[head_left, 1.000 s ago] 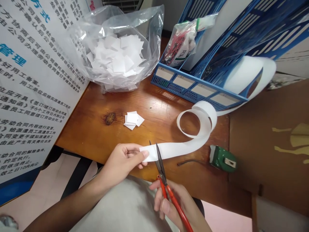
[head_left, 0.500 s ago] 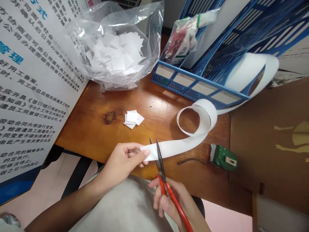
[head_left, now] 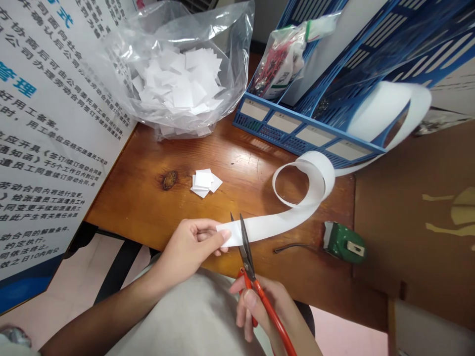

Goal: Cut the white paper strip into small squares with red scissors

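Note:
Between thumb and fingers, my left hand (head_left: pixel 198 247) pinches the free end of a long white paper strip (head_left: pixel 267 227). My right hand (head_left: pixel 260 301) grips scissors (head_left: pixel 265 301) with red handles and dark blades. The blades are parted and straddle the strip a short way right of my left thumb. From there the strip curves right into a loose coil on the table and runs on toward the blue file rack. Beyond my left hand lies a small pile of cut white squares (head_left: pixel 204 182).
A clear plastic bag (head_left: pixel 230 94) full of white paper pieces (head_left: pixel 181 84) stands at the back. Right of it is a blue file rack (head_left: pixel 308 131) holding a bagged bundle (head_left: pixel 282 64). A green tape measure (head_left: pixel 344 242) lies at right; a printed board (head_left: pixel 48 148) borders the left.
Hardly anything differs. The fingers of my right hand have shifted slightly around the scissor handles; the strip and my left hand stay in place.

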A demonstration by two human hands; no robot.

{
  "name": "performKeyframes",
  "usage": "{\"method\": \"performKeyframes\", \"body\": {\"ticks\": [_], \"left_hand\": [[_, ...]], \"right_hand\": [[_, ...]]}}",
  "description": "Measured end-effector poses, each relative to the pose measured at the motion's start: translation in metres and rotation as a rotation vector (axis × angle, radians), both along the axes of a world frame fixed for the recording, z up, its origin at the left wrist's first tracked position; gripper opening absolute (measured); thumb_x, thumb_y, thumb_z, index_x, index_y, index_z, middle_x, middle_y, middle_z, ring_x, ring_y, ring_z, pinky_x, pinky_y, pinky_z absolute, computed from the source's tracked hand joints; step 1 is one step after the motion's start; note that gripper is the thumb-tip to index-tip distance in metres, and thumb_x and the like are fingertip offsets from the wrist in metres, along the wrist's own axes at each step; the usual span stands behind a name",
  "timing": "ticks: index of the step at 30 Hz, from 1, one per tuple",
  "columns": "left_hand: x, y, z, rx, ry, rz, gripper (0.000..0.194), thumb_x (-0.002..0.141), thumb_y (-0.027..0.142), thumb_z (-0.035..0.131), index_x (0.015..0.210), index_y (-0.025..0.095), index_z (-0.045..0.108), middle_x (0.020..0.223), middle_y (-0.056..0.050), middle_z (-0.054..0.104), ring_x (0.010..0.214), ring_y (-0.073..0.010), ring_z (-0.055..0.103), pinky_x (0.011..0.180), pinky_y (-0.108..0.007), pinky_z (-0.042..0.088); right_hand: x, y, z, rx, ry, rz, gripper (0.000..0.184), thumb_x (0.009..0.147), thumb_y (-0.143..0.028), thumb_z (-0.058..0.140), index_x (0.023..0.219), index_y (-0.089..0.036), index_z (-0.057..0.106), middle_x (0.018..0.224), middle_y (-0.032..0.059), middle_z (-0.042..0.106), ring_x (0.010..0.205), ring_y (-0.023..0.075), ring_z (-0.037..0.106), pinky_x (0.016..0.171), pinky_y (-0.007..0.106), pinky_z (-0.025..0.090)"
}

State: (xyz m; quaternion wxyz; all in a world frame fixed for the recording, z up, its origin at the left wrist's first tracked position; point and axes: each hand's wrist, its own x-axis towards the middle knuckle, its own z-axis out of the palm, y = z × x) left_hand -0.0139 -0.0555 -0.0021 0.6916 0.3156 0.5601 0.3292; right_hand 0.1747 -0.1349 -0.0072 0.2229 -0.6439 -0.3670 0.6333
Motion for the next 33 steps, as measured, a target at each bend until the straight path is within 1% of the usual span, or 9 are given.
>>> {"method": "performKeyframes", "body": {"ticks": [3,6,10,13,16,23,26,30,33], "left_hand": [[0.000,0.000,0.001,-0.008,-0.004,0.001,0.034,0.082,0.048,0.078,0.076,0.015,0.075,0.070,-0.004,0.072,0.065,-0.0131,0.062,0.067,-0.022,0.051],[-0.001,0.000,0.003,-0.005,-0.001,-0.005,0.032,0.084,0.047,0.078,0.079,0.015,0.077,0.070,-0.003,0.072,0.065,-0.0121,0.061,0.067,-0.021,0.050],[-0.002,0.000,0.004,0.008,0.006,-0.007,0.029,0.087,0.043,0.075,0.082,0.015,0.078,0.071,-0.003,0.072,0.066,-0.0113,0.061,0.067,-0.020,0.050],[-0.002,-0.001,0.003,0.001,-0.005,-0.002,0.031,0.084,0.046,0.077,0.081,0.015,0.077,0.071,-0.003,0.072,0.066,-0.0113,0.061,0.067,-0.021,0.050],[-0.001,-0.002,0.003,-0.004,-0.011,0.000,0.034,0.082,0.049,0.079,0.081,0.015,0.078,0.071,-0.003,0.072,0.066,-0.0114,0.062,0.067,-0.021,0.050],[0.000,0.000,0.003,-0.012,-0.010,-0.001,0.037,0.080,0.052,0.081,0.081,0.015,0.078,0.071,-0.003,0.072,0.066,-0.0114,0.062,0.067,-0.021,0.050],[0.000,0.001,0.003,-0.013,-0.012,-0.004,0.036,0.080,0.051,0.081,0.081,0.015,0.078,0.070,-0.003,0.072,0.066,-0.0115,0.061,0.067,-0.021,0.050],[-0.001,0.002,0.007,0.000,-0.010,-0.004,0.033,0.082,0.048,0.079,0.079,0.015,0.078,0.070,-0.003,0.072,0.066,-0.0113,0.061,0.067,-0.020,0.050],[-0.002,0.002,0.010,0.003,-0.005,-0.001,0.031,0.082,0.046,0.079,0.078,0.015,0.077,0.069,-0.003,0.072,0.065,-0.0111,0.061,0.066,-0.020,0.050]], "right_hand": [[0.006,0.004,0.002,-0.063,0.039,0.095,0.064,0.088,-0.079,0.056,0.094,-0.017,0.070,0.063,0.0022,0.062,0.044,0.0141,0.052,0.049,0.029,0.047],[0.015,0.007,0.001,-0.072,0.086,0.174,0.068,0.086,-0.081,0.057,0.105,-0.017,0.069,0.073,0.0046,0.065,0.053,0.0165,0.057,0.057,0.031,0.051],[0.020,0.005,-0.005,-0.066,0.166,0.234,0.064,0.091,-0.075,0.057,0.113,-0.016,0.066,0.079,0.0059,0.065,0.058,0.0168,0.058,0.061,0.033,0.052],[0.018,0.002,-0.008,-0.090,0.169,0.197,0.063,0.092,-0.075,0.055,0.109,-0.015,0.065,0.072,0.0045,0.063,0.053,0.0152,0.055,0.054,0.031,0.048],[0.013,0.002,-0.005,-0.144,0.117,0.129,0.063,0.090,-0.077,0.057,0.102,-0.015,0.066,0.067,0.0038,0.062,0.052,0.0163,0.056,0.049,0.029,0.044],[0.010,0.007,0.003,-0.152,0.077,0.134,0.063,0.088,-0.078,0.058,0.097,-0.016,0.067,0.066,0.0029,0.064,0.047,0.0139,0.052,0.055,0.031,0.046],[0.011,0.008,0.004,-0.145,0.075,0.135,0.063,0.088,-0.079,0.058,0.098,-0.017,0.068,0.067,0.0029,0.062,0.051,0.0166,0.055,0.054,0.031,0.046],[0.015,0.006,0.004,-0.084,0.077,0.172,0.064,0.085,-0.080,0.059,0.106,-0.020,0.071,0.072,0.0040,0.061,0.060,0.0196,0.057,0.055,0.031,0.048],[0.019,0.002,0.000,-0.052,0.096,0.179,0.068,0.083,-0.083,0.059,0.106,-0.021,0.071,0.075,0.0053,0.062,0.065,0.0209,0.058,0.056,0.031,0.048]]}}
